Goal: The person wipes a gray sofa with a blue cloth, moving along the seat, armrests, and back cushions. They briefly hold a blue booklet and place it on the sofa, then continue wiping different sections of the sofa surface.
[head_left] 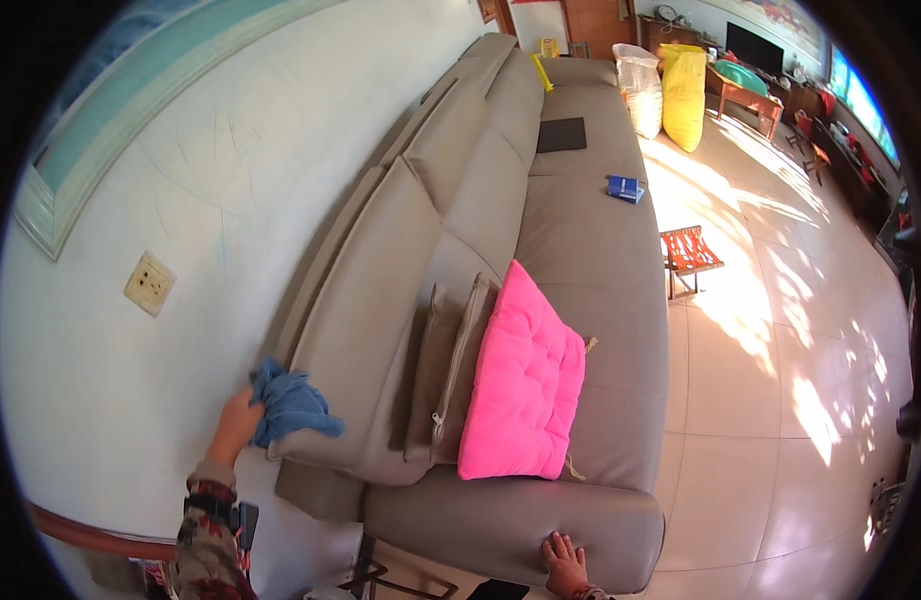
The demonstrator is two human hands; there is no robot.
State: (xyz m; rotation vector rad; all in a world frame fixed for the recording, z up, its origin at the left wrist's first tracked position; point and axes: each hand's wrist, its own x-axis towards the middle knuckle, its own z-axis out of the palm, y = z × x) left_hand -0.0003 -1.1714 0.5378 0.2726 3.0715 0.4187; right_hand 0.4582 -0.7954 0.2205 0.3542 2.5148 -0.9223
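Note:
My left hand [239,421] grips a crumpled blue cloth [289,401] at the near top corner of the backrest [355,360] of a long grey-brown sofa, close to the wall. Resting on the near armrest [460,521], my right hand [565,564] has its fingers spread and nothing in it. Between the hands, a bright pink tufted cushion [526,382] stands tilted on the seat. Two grey-brown cushions [460,375] lean behind it, one with a zipper showing.
A blue box [624,189] and a dark flat square [562,135] lie on the seat farther along. On the tiled floor stand a folding stool [689,251] with red webbing, a yellow sack [683,97] and a white sack [640,90]. A socket [150,283] is on the wall.

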